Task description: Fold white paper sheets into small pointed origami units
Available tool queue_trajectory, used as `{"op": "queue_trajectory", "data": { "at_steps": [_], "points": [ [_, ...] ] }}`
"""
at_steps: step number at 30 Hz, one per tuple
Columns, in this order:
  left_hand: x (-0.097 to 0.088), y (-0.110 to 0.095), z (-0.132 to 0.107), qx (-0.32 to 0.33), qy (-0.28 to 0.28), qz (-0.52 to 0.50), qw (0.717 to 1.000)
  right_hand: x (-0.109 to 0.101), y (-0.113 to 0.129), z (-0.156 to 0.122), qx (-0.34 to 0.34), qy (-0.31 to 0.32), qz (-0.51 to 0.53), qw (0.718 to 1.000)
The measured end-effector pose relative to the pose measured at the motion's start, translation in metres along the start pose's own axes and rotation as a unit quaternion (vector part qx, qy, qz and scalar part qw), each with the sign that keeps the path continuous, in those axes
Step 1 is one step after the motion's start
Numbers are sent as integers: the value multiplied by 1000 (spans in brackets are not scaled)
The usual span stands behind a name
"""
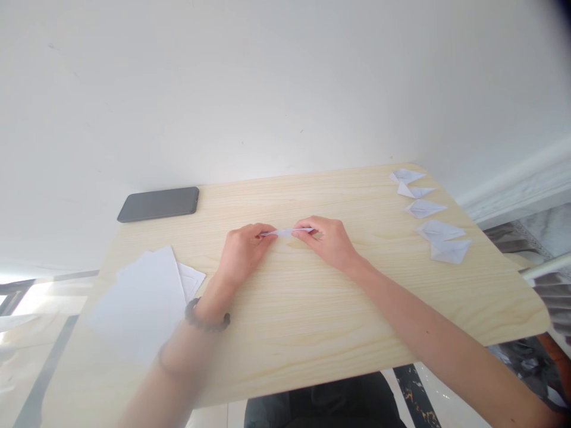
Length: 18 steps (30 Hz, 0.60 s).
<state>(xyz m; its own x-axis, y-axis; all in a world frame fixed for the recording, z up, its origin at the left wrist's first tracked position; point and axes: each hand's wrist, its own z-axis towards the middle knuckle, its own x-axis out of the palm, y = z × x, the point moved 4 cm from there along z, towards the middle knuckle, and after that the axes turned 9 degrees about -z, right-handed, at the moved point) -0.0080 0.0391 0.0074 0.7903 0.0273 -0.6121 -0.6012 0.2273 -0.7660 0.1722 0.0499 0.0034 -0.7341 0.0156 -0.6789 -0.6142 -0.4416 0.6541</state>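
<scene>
A narrow strip of folded white paper [284,232] is held level just above the middle of the table. My left hand [244,248] pinches its left end between thumb and fingers. At the other end, my right hand [328,238] is closed on the paper in the same way, with a thin tip showing past the fingertips. The paper's underside and the parts inside my fingers are hidden. A dark beaded bracelet [207,316] circles my left wrist.
Loose white paper sheets [147,297] lie at the left. A dark phone-like slab [159,204] rests at the back left. Several folded paper pieces [426,208] form a column along the right side of the wooden table [303,333]. A wall [267,89] stands behind.
</scene>
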Motion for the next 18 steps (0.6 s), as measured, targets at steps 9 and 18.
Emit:
{"op": "queue_trajectory", "data": {
  "at_steps": [9,18],
  "points": [
    [-4,12,-1,-63,21,-150,986,1,-19,1,53,45,66,995],
    [7,-5,-4,0,68,-93,993,5,-3,-5,-4,43,68,997]
  ]
}}
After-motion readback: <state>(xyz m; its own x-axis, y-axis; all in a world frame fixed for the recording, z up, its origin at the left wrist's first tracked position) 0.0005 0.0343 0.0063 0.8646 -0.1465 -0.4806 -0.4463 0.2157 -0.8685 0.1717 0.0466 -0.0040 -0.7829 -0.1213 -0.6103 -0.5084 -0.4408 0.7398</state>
